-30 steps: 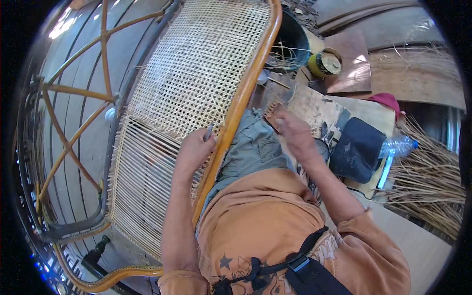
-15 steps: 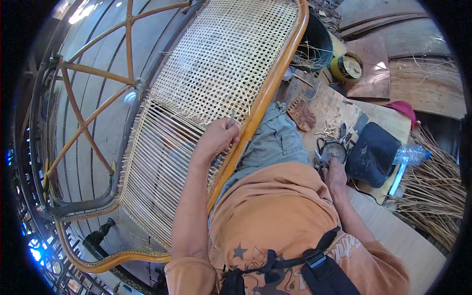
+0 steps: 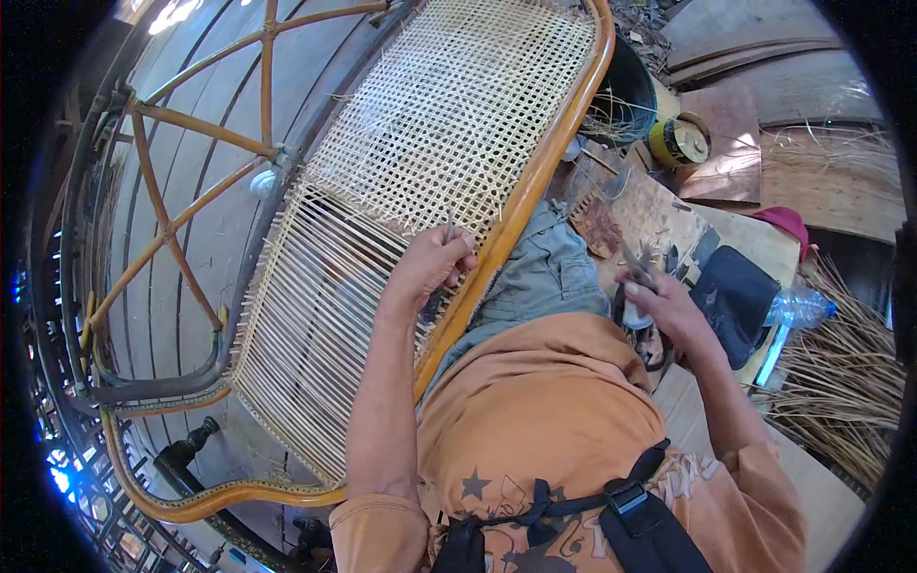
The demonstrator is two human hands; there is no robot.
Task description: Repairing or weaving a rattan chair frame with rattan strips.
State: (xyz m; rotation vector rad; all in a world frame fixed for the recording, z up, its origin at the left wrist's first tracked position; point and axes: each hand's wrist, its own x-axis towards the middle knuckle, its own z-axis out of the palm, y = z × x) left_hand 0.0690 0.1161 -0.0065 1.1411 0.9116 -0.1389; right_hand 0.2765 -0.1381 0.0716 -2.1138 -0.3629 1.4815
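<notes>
A cane panel [image 3: 457, 119] in a glossy orange-brown rattan frame [image 3: 523, 215] lies across my lap. Its far part is woven in an open lattice, while parallel strands [image 3: 320, 286] run over the near part. At the edge of the weave, by the frame's right side, my left hand [image 3: 432, 267] is closed round a thin grey metal tool [image 3: 450, 230] whose tip points up. Over the board at my right side, my right hand [image 3: 671, 310] grips a grey metal tool with a narrow pointed end [image 3: 637, 271]; its exact kind is unclear.
A wooden board [image 3: 659, 215] with cane scraps stands at my right, alongside a black pouch [image 3: 734, 296], a plastic bottle [image 3: 800, 307] and a yellow-black tin [image 3: 680, 140]. Bundled cane strips [image 3: 841, 382] lie farther right. Another rattan frame [image 3: 167, 229] stands at the left.
My right hand has lifted from among the tools on the board, now with a grey metal tool in it. My left hand stays at the edge of the weave; the view has shifted slightly.
</notes>
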